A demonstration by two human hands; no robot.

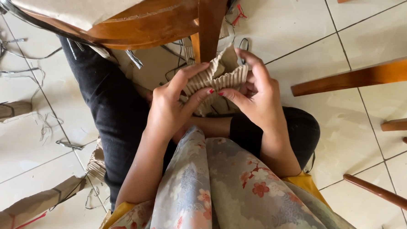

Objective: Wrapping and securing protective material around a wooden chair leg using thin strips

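Both my hands pinch a piece of corrugated brown cardboard wrap [216, 78] in front of me, just below a wooden chair leg [209, 22]. My left hand [171, 104] grips the wrap's left side with thumb and fingers. My right hand [255, 91] holds its right side, fingers curled over the top edge. The wrap is bunched and folded between the hands. I sit on the floor in black trousers, with a floral cloth over my lap.
A wooden chair [153, 20] partly wrapped in paper stands over my legs. More wooden chair legs [362, 75] lie at the right. Wrapped pieces [29, 207] and cut strings [8, 49] lie on the tiled floor at the left.
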